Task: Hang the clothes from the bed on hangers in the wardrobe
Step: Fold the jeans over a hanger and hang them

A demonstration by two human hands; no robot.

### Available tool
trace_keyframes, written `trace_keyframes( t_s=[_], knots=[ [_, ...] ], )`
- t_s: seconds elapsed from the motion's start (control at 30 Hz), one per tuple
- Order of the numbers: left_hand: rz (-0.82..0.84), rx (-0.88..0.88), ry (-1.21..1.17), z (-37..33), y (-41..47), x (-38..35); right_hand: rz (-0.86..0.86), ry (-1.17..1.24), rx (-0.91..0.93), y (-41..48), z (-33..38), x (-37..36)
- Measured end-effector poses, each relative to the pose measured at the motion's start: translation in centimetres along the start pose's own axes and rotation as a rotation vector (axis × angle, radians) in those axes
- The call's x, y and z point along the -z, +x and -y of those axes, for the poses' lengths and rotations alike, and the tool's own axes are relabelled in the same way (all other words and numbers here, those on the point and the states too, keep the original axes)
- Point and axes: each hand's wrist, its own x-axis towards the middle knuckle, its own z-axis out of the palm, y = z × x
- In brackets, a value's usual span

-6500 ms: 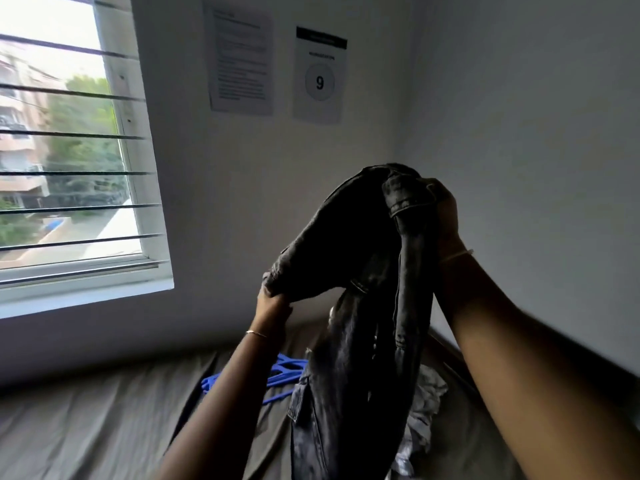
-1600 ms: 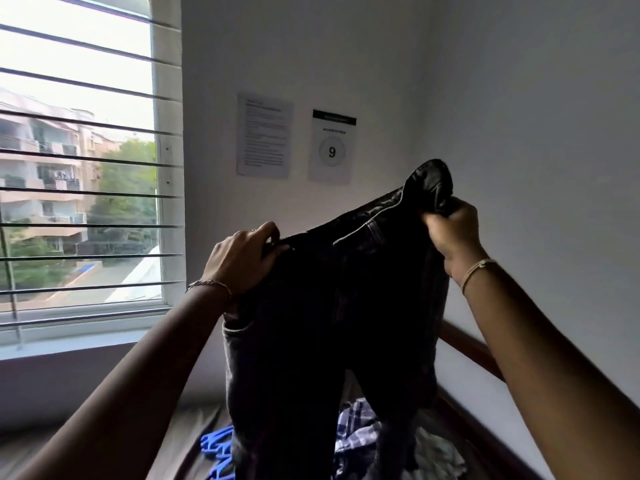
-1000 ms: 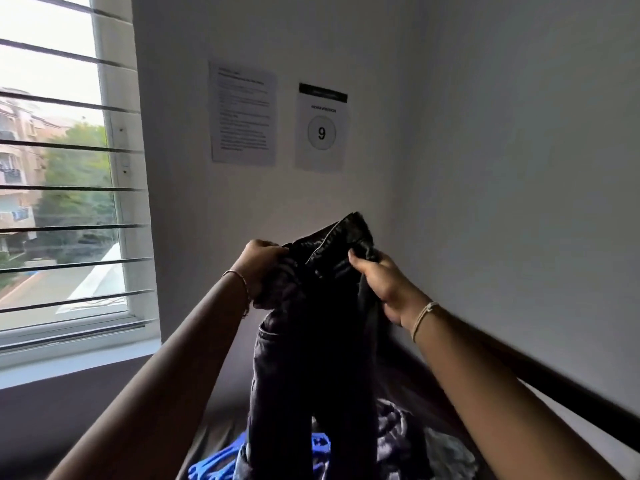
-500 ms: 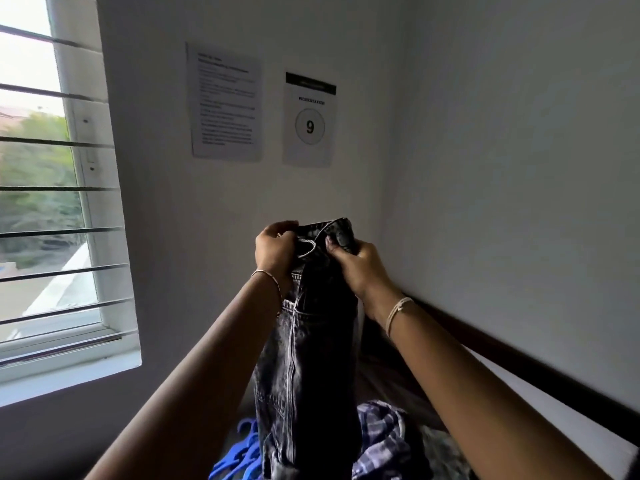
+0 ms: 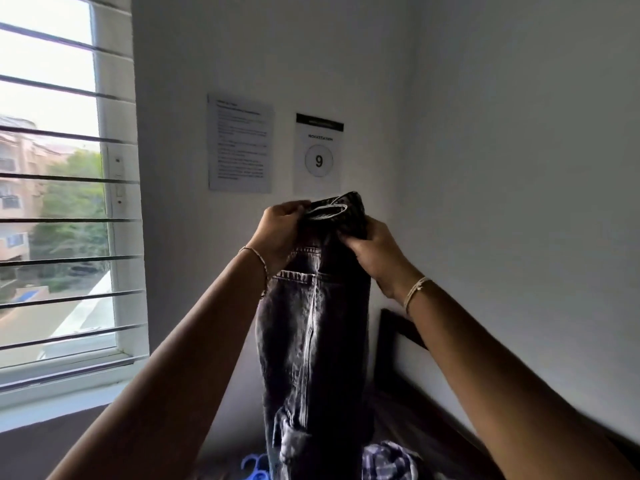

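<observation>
A window [image 5: 59, 202] crossed by horizontal bars fills the left side, with buildings and trees outside. From the lower left a bare forearm rises to the left hand [image 5: 280, 233], which wears a thin bracelet at the wrist. Its fingers are curled round the left side of the waistband of a pair of dark washed jeans [image 5: 315, 341]. On the wall behind, a printed sheet [image 5: 239, 143] hangs above this hand, and just to its right hangs a sign [image 5: 318, 157] with the number 9 in a circle.

The jeans are held up in the air in front of the wall, folded lengthwise, with the waistband bunched on top. The legs hang straight down between the two arms. At the bottom edge, blue hangers [image 5: 254, 467] lie just left of the hanging legs, and a plaid garment [image 5: 388, 460] lies just right of them, both on the dim bed.

The right hand [image 5: 372, 252], with a pale band on its wrist, is clamped on the right side of the waistband, close to the left hand. Behind that forearm a dark wooden bed frame [image 5: 389, 334] runs along the plain right wall.
</observation>
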Motion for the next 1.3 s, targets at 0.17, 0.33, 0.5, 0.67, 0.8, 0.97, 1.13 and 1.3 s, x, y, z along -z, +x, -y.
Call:
trace_keyframes(
  t_s=[0.17, 0.33, 0.5, 0.67, 0.8, 0.97, 1.13, 1.3],
  knots=[
    [-0.013, -0.227, 0.265, -0.9, 0.3, 2.5, -0.163, 0.283, -0.034, 2.1, 0.9, 0.2],
    [-0.288, -0.158, 0.636, 0.6, -1.2, 7.5, -0.195, 0.518, -0.114, 2.9, 0.9, 0.0],
    [0.109, 0.183, 0.208, 4.2, -4.3, 11.7, -0.123, 0.490, -0.079, 3.2, 2.0, -0.6],
    [0.159, 0.012, 0.028, 3.9, -4.6, 11.1, -0.008, 0.507, -0.097, 3.3, 2.2, -1.6],
    [0.008, -0.066, 0.008, 0.2, -3.6, 10.0, 0.068, 0.551, -0.151, 3.3, 2.0, -2.0],
    [-0.158, -0.103, 0.030, -2.7, -2.0, 10.2, 0.090, 0.392, -0.163, 4.1, 1.9, -0.9],
    [-0.138, -0.096, 0.150, -3.7, -1.4, 9.6, 0.020, 0.207, -0.183, 4.5, 1.6, -0.5],
    [-0.141, -0.112, 0.122, -3.7, -1.6, 8.5, -0.044, 0.221, -0.225, 4.6, 0.2, -0.7]
  ],
)
